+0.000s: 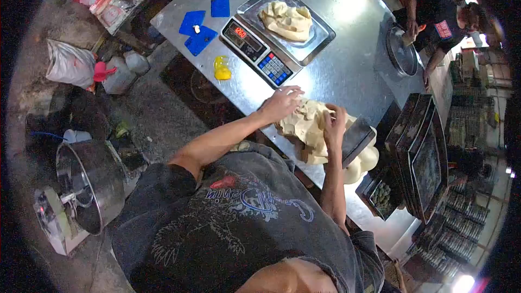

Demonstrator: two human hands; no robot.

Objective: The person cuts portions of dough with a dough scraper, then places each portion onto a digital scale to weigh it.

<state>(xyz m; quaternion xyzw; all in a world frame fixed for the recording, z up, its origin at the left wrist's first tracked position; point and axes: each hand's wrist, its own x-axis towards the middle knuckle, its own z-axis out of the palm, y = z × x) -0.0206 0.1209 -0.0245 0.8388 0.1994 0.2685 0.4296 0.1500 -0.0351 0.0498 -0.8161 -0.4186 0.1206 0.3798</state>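
Observation:
My left hand (282,104) rests at the near-left edge of a large lump of pale dough (308,125), its fingers apart. On the right side of that lump, my right hand (335,123) has its fingers curled into the dough. Beyond my hands is a digital scale (252,46) with a red lit display. Its metal tray (323,40) bears another folded piece of dough (287,20). Right of my right hand, a dark flat-sided object (358,137) lies against smooth, rounded dough (369,158).
Blue sheets (201,40) and a yellow item (222,69) lie on the metal table (355,49). Dark trays (415,152) stand at the right. Across the table a co-worker (442,19) reaches to a round pan (401,51). A mixer bowl (103,184) is at the left.

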